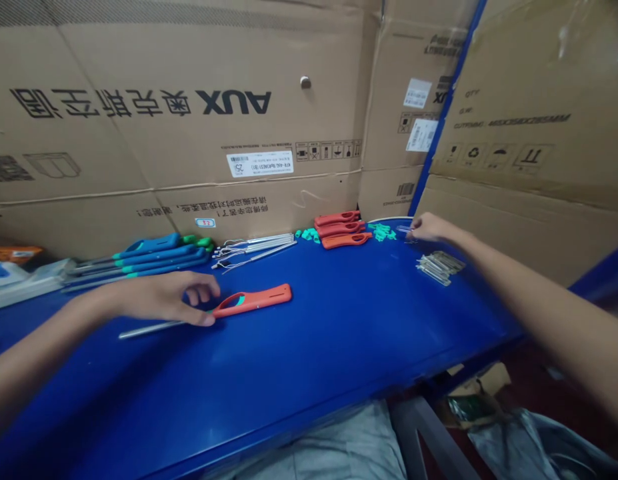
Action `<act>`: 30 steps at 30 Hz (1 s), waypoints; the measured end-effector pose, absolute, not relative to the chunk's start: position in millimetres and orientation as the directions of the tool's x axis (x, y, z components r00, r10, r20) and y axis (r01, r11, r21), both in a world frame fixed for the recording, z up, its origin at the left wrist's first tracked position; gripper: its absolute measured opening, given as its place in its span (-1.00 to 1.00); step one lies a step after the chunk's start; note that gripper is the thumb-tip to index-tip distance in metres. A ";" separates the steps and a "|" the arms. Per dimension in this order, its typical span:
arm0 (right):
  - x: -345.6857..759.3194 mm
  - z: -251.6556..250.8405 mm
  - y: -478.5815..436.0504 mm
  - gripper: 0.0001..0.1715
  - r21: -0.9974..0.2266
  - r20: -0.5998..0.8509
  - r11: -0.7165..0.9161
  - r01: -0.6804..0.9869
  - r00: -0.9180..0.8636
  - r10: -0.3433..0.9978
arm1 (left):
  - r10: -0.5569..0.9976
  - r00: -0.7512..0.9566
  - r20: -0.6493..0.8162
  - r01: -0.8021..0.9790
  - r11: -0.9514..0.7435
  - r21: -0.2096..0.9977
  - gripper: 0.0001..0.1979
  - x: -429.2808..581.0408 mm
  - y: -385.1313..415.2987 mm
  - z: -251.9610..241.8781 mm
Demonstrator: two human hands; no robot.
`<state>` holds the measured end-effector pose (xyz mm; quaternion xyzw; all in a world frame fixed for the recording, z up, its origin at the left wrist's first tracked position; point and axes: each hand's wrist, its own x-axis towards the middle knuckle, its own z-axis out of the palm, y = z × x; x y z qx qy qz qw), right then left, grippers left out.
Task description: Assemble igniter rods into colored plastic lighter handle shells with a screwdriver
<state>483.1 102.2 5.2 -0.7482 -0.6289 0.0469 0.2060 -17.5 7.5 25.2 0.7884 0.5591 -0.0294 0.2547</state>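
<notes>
An orange-handled tool is at the left-centre of the blue counter, its long axis running left to right on a slight slant. Its metal tube points left and a little toward the person, while the broad handle end points right and slightly away; the looped opening, with a green piece in it, sits near the tube. The left hand is over the neck where tube meets handle, thumb low and fingers curled apart from it; whether this grip bears on the tool I cannot tell. At the right rear, the right hand has its grip pinched on a small clear piece, just beside green bits and behind a pile of clear parts. Three orange-red handles lie at the back, also lengthwise left to right, near metal rods.
</notes>
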 end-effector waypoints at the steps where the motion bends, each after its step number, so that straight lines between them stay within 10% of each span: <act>1: 489.8 1.0 102.7 -0.78 -0.359 0.168 -0.150 0.921 0.222 0.960 | 0.867 0.365 -0.339 0.899 -0.233 0.371 -0.55 -21.9 7.8 24.4; 12: 497.6 9.0 109.9 -0.88 -0.283 0.099 -0.214 0.935 0.251 0.963 | 0.861 0.377 -0.342 0.890 -0.234 0.391 -0.77 -27.7 10.8 14.7; 23: 378.8 -12.8 52.2 -0.90 -0.220 -0.020 0.274 0.936 -0.285 0.958 | 0.835 0.485 -0.260 0.840 -0.361 0.405 -0.70 -2.4 5.0 5.3; 30: 329.5 -1.7 9.0 -0.30 -0.345 0.078 0.579 0.739 -0.592 0.802 | 0.834 0.538 -0.124 0.817 -0.479 0.321 -0.68 14.1 -27.5 -10.9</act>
